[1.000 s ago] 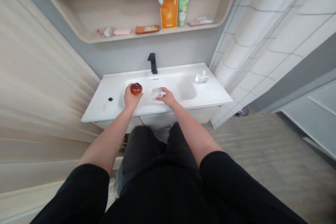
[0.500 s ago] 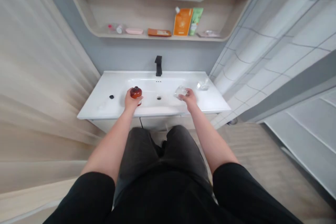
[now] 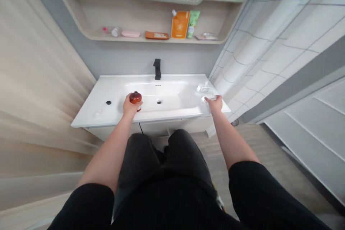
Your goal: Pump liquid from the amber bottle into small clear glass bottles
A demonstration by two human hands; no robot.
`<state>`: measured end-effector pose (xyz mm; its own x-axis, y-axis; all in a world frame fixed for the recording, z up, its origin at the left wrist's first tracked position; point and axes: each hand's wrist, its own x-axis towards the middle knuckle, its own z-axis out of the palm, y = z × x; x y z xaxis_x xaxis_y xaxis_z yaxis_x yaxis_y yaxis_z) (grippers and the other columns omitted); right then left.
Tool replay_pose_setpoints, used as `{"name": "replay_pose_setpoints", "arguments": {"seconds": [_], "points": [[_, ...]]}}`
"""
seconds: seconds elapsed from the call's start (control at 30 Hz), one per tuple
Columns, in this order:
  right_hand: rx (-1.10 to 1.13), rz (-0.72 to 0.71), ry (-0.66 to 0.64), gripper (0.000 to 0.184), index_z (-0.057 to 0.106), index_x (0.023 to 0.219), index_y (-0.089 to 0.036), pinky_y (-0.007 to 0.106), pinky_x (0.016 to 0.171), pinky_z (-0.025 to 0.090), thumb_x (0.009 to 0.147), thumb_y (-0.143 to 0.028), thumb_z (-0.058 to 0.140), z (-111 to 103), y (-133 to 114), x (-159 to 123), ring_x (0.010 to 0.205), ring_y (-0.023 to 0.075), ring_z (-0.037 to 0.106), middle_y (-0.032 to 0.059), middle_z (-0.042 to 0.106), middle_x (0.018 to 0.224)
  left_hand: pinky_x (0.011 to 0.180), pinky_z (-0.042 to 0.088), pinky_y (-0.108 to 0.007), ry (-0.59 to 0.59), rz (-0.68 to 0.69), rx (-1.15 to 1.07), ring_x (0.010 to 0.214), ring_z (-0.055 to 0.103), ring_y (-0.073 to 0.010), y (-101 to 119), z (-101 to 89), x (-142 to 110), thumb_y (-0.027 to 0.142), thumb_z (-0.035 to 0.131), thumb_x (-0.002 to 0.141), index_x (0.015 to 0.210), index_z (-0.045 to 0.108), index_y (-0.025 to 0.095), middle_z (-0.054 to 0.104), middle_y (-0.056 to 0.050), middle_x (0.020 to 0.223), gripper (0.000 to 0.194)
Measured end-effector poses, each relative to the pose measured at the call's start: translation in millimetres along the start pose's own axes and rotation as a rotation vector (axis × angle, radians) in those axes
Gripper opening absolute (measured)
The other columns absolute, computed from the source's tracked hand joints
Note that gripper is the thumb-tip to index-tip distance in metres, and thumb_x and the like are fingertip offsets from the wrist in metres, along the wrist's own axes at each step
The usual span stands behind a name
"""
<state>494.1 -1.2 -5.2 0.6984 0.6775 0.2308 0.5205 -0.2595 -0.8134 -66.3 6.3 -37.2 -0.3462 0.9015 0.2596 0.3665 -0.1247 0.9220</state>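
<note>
Red bottle (image 3: 135, 97) gripped in our left hand (image 3: 131, 107); our right hand (image 3: 214, 103) at clear glass piece (image 3: 205, 91), grip unclear; setting down next, we judge.

Round dark-red jar (image 3: 135, 97), small knob lid, upright, clear glass obj (image 3: 207, 92), semi-transparent

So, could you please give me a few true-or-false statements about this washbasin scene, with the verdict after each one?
1. The left hand holds a round reddish-brown jar. True.
2. The right hand is gripping the black faucet. False: it is at a clear glassy object, well to the faucet's right.
3. An orange pouch stands on the shelf beside a green tube. True.
4. The jar covers the drain. False: the drain is uncovered, to the jar's right.
</note>
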Motion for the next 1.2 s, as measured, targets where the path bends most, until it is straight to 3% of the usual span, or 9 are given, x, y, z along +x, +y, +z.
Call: {"name": "replay_pose_setpoints", "arguments": {"seconds": [0.17,0.27,0.4,0.57,0.67,0.77,0.93,1.07,1.2], "points": [[-0.063,0.020,0.007,0.094,0.059,0.144,-0.012,0.057,0.119,0.056,0.070,-0.055,0.098,4.9,-6.7,-9.1,0.136,0.0463,0.071,0.0296,0.075,0.139,0.124,0.057,-0.054,0.019,-0.029,0.017,0.132,0.079,-0.0340,8.5,-0.6,-3.4,0.029,0.103,0.068,0.147,0.067,0.027,0.080,-0.013,0.143,0.087],[-0.056,-0.122,0.114,0.101,0.054,0.155,-0.009,0.062,0.128,0.049,0.079,-0.061,0.094,-0.9,-9.7,-21.2,0.151,0.0477,0.062,0.0341,0.065,0.156,0.125,0.056,-0.052,0.027,-0.038,-0.001,0.133,0.079,-0.0341,16.8,0.2,-4.3,0.023,0.103,0.067,0.146,0.067,0.025,0.080,-0.014,0.145,0.087],[-0.012,-0.447,0.195,0.068,0.059,0.152,-0.015,0.069,0.131,0.045,0.102,-0.061,0.069,-1.9,-23.1,-64.0,0.152,0.0450,0.059,0.0277,0.065,0.154,0.122,0.058,-0.048,0.070,-0.072,-0.061,0.132,0.079,-0.0312,26.8,1.2,-6.8,0.019,0.101,0.069,0.144,0.060,0.024,0.079,-0.015,0.144,0.087],[0.197,-0.739,-0.420,0.041,0.075,0.133,-0.026,0.064,0.125,0.054,0.100,-0.048,0.071,36.4,-70.9,-145.7,0.135,0.0410,0.070,0.0180,0.078,0.132,0.118,0.061,-0.046,0.029,-0.020,-0.128,0.128,0.080,-0.0298,47.6,8.7,-25.8,0.023,0.102,0.073,0.140,0.057,0.024,0.079,-0.014,0.139,0.081],[0.418,-0.708,-0.787,0.082,0.064,0.159,-0.031,0.064,0.120,0.057,0.085,-0.053,0.092,71.4,-110.0,-185.4,0.146,0.0427,0.066,0.0179,0.069,0.160,0.113,0.064,-0.048,-0.065,0.071,-0.162,0.133,0.077,-0.0331,66.2,20.8,-44.5,0.030,0.103,0.075,0.141,0.060,0.026,0.077,-0.015,0.142,0.079],[0.610,-0.592,-0.958,0.116,0.050,0.172,-0.032,0.062,0.118,0.060,0.071,-0.053,0.102,102.6,-142.0,-210.1,0.150,0.0434,0.064,0.0178,0.062,0.171,0.107,0.067,-0.050,-0.139,0.159,-0.174,0.138,0.073,-0.0368,80.2,33.3,-61.6,0.037,0.104,0.074,0.141,0.065,0.027,0.071,-0.017,0.148,0.079],[0.660,-0.461,-1.045,0.086,0.068,0.146,-0.024,0.056,0.107,0.064,0.068,-0.047,0.098,130.6,-154.3,-224.3,0.125,0.0402,0.076,0.0150,0.080,0.139,0.113,0.063,-0.058,-0.129,0.175,-0.080,0.132,0.074,-0.0395,77.6,38.6,-77.9,0.037,0.107,0.070,0.145,0.072,0.028,0.072,-0.019,0.145,0.083],[0.671,-0.368,-0.985,0.082,0.067,0.136,-0.026,0.051,0.100,0.062,0.065,-0.051,0.100,134.3,-143.2,-220.7,0.119,0.0370,0.075,0.0117,0.080,0.132,0.105,0.065,-0.055,-0.234,0.120,-0.078,0.132,0.075,-0.0379,61.8,10.6,-64.8,0.031,0.101,0.077,0.153,0.069,0.030,0.073,-0.018,0.151,0.082],[0.718,-0.264,-0.961,0.082,0.064,0.127,-0.028,0.045,0.098,0.060,0.058,-0.054,0.102,135.6,-139.2,-214.3,0.116,0.0326,0.071,0.0075,0.078,0.129,0.106,0.065,-0.053,-0.065,0.150,0.227,0.115,0.080,-0.0325,46.1,-62.9,-10.9,0.028,0.081,0.093,0.134,0.078,0.024,0.076,-0.016,0.144,0.042]]}}
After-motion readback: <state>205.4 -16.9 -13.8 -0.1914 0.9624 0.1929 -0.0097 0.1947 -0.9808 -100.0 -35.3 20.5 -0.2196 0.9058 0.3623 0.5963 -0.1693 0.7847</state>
